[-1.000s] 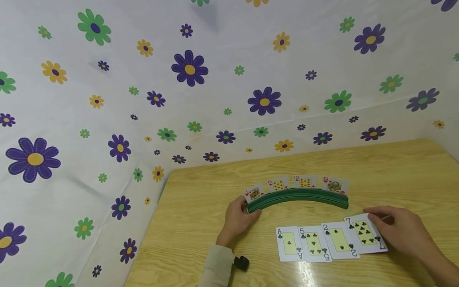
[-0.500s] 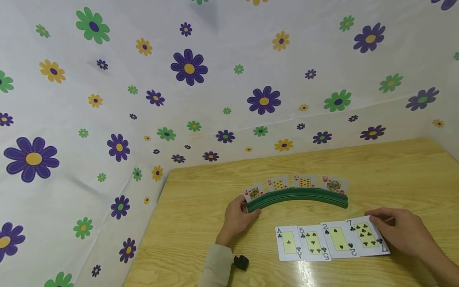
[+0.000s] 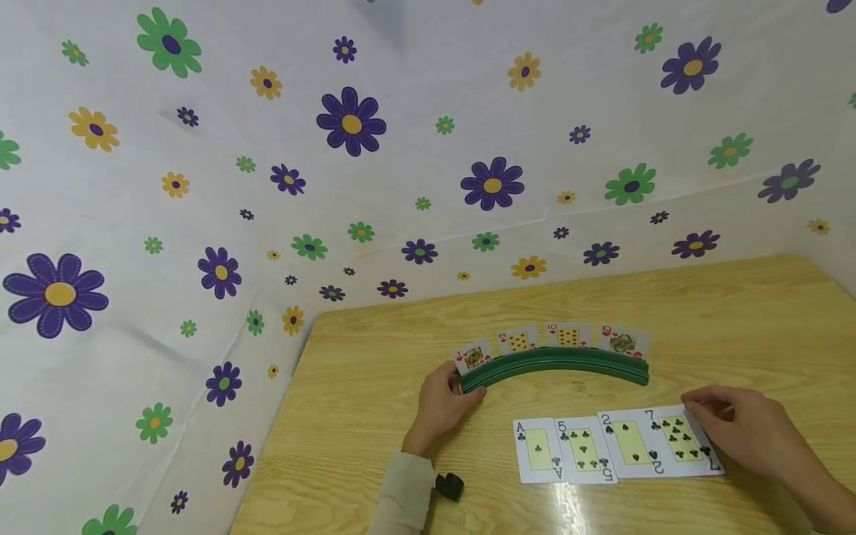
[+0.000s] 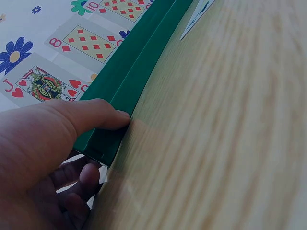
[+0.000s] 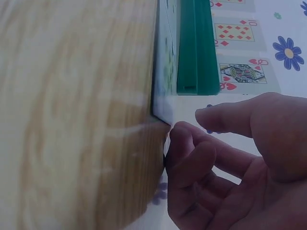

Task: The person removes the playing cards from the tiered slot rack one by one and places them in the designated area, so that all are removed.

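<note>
My left hand [image 3: 441, 405] grips the left end of a curved green card holder [image 3: 555, 360], its thumb laid over the front in the left wrist view. Standing in the holder are the jack of hearts [image 3: 473, 357], eight of diamonds [image 3: 518, 341], ten of diamonds [image 3: 569, 336] and queen of hearts [image 3: 623, 342]. Nearer lies an overlapping face-up row: ace of clubs [image 3: 537, 449], five of clubs [image 3: 584, 451], two of spades [image 3: 627, 443], seven of clubs [image 3: 678, 438]. My right hand [image 3: 752, 431] touches the seven's right edge; the right wrist view shows thumb and index finger apart.
A wood-grain table [image 3: 348, 416] carries everything. Flower-printed white sheeting [image 3: 414, 89] hangs behind it and along the left. A black wrist strap piece [image 3: 449, 487] sits beside the left sleeve [image 3: 403, 490].
The seven of clubs has shifted slightly right, then back left and flatter against the two of spades, the right hand following at its edge. The left hand and holder stay put.
</note>
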A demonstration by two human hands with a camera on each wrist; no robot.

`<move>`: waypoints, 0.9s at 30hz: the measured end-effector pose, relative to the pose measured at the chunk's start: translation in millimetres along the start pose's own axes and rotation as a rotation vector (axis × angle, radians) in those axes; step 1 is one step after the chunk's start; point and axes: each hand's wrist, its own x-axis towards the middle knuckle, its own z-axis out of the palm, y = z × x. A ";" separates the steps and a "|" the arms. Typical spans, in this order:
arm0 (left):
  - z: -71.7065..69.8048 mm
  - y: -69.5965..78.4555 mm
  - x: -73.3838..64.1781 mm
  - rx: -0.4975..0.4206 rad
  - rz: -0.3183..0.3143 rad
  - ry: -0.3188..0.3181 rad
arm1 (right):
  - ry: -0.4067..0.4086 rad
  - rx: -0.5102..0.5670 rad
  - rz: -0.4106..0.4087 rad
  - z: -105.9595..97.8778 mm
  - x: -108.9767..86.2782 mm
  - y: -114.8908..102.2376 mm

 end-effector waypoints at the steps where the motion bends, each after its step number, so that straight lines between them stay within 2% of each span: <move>1: -0.2 0.1 0.0 0.001 0.001 0.000 | 0.003 -0.004 0.000 0.0 -0.1 -0.3; 8: -1.0 0.9 -0.8 0.006 0.004 -0.001 | -0.001 -0.010 -0.007 -0.7 -3.9 -6.1; 16: -1.0 1.5 -0.6 0.012 0.011 -0.001 | 0.029 -0.007 -0.010 -2.1 -4.5 -18.6; 21: -1.4 1.1 -0.6 0.003 0.011 0.002 | 0.083 0.007 -0.050 -0.4 -2.9 -26.6; 27: -1.3 0.9 -0.8 -0.003 0.007 -0.002 | 0.160 0.049 -0.049 0.4 0.2 -40.4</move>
